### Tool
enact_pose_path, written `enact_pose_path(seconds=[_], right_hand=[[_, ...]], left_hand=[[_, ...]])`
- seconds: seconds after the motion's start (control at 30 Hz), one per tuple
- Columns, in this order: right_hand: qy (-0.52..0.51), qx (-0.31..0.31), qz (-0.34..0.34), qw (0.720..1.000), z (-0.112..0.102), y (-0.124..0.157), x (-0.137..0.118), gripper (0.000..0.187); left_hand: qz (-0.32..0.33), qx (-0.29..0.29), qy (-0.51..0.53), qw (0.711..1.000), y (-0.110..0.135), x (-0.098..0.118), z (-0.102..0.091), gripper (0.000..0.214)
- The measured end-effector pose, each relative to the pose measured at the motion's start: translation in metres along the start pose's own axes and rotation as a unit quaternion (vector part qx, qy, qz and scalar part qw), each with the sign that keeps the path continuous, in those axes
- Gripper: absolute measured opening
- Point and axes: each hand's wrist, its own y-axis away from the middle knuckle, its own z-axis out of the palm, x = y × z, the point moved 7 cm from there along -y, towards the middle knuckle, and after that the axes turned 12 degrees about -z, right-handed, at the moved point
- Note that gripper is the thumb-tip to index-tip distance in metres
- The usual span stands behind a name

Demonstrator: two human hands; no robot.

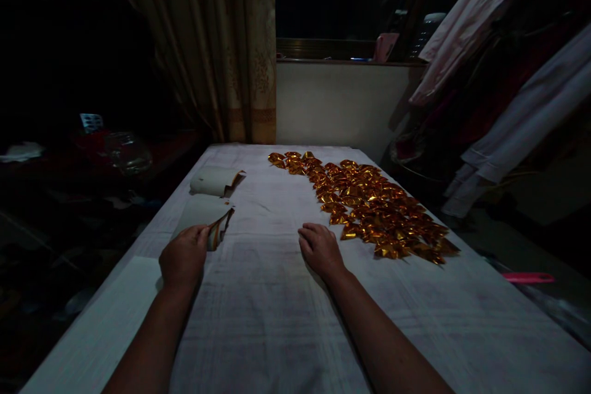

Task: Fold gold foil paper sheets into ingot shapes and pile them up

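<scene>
My left hand [184, 257] is closed in a pinch on the upper edge of the nearer stack of paper sheets [198, 210]. These sheets have pale backs, curl at the right end and show gold-brown edges there. Just beyond lies a second curled stack of paper [210, 180]. On the white cloth to the right, my right hand [321, 249] rests with its fingers curled together, and nothing shows in them. Many folded gold foil pieces [364, 197] lie heaped beyond and to the right of it, apart from the hand.
A white cloth covers the table [258, 320]; a pale flat sheet or board [115, 314] lies along its left edge. Patterned curtains [231, 43] hang behind. A pink cup [385, 47] stands on the windowsill. Clothes [530, 111] hang at right, above a pink handle [529, 277].
</scene>
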Motion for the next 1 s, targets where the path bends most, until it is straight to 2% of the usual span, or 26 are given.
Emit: enact_pose_path(seconds=[0.33, 0.53, 0.67, 0.87, 0.93, 1.0], right_hand=[[0.003, 0.004, 0.002, 1.000, -0.001, 0.001, -0.001, 0.027], [0.000, -0.001, 0.001, 1.000, 0.000, 0.000, -0.001, 0.027], [-0.003, 0.003, -0.003, 1.000, -0.001, 0.000, -0.001, 0.027], [-0.010, 0.020, -0.005, 1.000, -0.001, 0.002, -0.001, 0.026], [-0.014, 0.029, -0.005, 0.999, -0.001, 0.002, 0.000, 0.026], [-0.019, 0.042, -0.004, 0.999, -0.001, 0.002, 0.001, 0.027]], left_hand=[[-0.077, -0.043, 0.120, 0.989, -0.004, -0.010, 0.003, 0.025], [-0.101, -0.054, 0.146, 0.983, -0.007, -0.013, 0.004, 0.020], [-0.087, -0.031, 0.150, 0.984, -0.002, -0.008, -0.002, 0.022], [-0.018, 0.048, 0.140, 0.989, 0.014, 0.009, -0.020, 0.031], [0.002, 0.040, 0.187, 0.981, 0.020, 0.017, -0.020, 0.031], [0.014, -0.009, 0.271, 0.962, 0.027, 0.027, -0.011, 0.034]])
